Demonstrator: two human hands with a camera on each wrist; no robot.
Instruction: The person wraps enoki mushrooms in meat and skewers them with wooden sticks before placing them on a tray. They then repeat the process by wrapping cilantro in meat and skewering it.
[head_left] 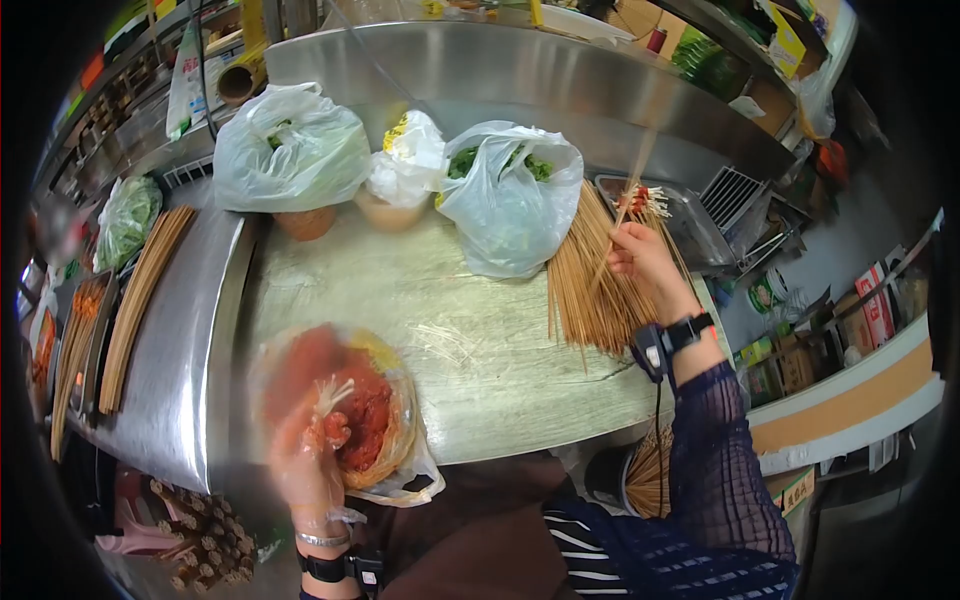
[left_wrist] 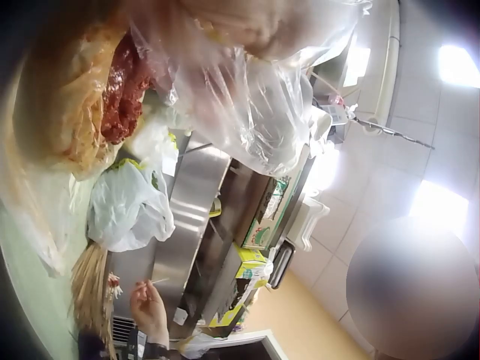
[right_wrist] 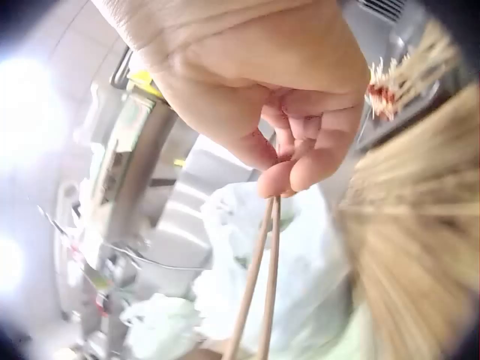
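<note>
Hands are apart, both clamped: the right hand (head_left: 645, 262) pinches two thin sticks (right_wrist: 271, 281) between thumb and fingertips, above a stick pile (head_left: 600, 290) at right of the frame. The left hand (head_left: 308, 465), in clear plastic, grips pale strands (head_left: 333, 393) over red meat (head_left: 372, 415) in an open bag (head_left: 408, 425), lower left. Loose strands (head_left: 445, 343) lie mid-bench. Red-and-white skewers (head_left: 645, 202) rest beyond the pile, upper right.

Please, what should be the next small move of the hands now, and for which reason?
Probably bring the two thin sticks across to the left hand: the right hand pinches them well away from the food, while the left seems to hold pale strands over the red mixture.
</note>
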